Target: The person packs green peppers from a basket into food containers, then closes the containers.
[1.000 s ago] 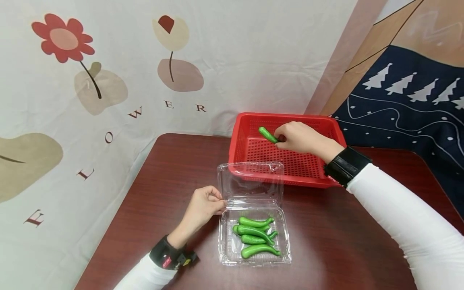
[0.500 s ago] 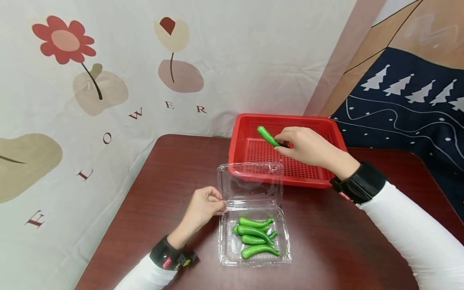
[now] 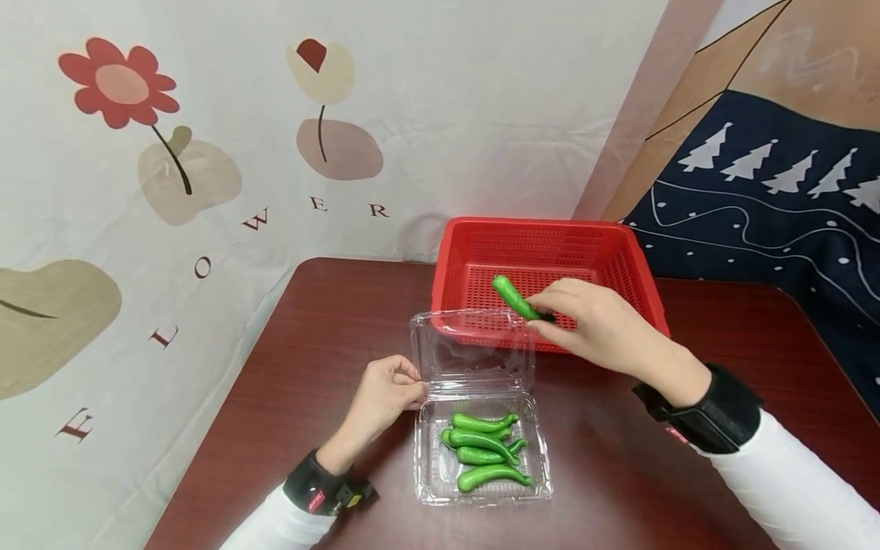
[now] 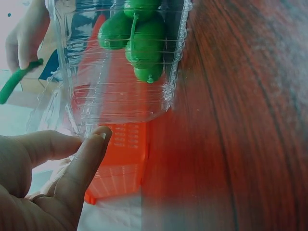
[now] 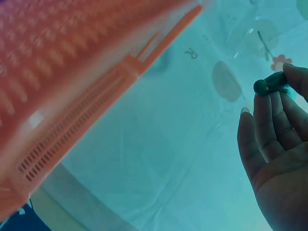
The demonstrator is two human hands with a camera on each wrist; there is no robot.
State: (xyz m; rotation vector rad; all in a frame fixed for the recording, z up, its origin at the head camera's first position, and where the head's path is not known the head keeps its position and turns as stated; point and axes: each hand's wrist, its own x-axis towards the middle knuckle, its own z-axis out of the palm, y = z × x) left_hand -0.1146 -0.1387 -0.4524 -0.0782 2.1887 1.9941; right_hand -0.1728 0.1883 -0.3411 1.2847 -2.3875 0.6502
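A green chili pepper is pinched between the thumb and fingers of my right hand, held above the near edge of the red basket. In the right wrist view the pepper shows end-on at the fingertips. My left hand pinches the left edge of a clear plastic clamshell box at its hinge, also seen in the left wrist view, where thumb and forefinger meet at the box's corner. The lid stands raised, leaning toward the basket. Several green peppers lie in the box's base.
The basket stands at the back of the dark red wooden table, just behind the raised lid. A pale printed cloth hangs behind the table, with a dark blue printed cloth at the right.
My right hand has come back from over the basket's middle toward its near edge, carrying the pepper nearer to the lid. My left hand and the box have stayed in place.
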